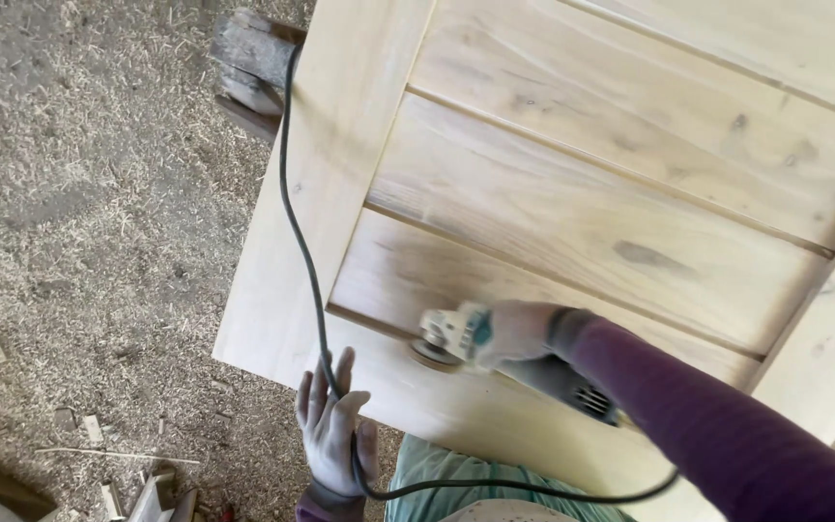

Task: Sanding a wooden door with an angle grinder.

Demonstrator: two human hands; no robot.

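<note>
Right hand (519, 332) clamped on the angle grinder (495, 353) at lower centre, disc in the pale wooden door panel's (582, 203) groove, left hand (332, 425) open-fingered under the black cord (302, 232) at the bottom edge — slack there could snag the disc.

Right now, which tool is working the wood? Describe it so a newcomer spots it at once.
Start at the large pale wooden panelled door lying flat. Near its lower rail, the right hand grips a grey handheld angle grinder, disc on the wood. Its long black power cable loops past the left hand, marking it out.
</note>
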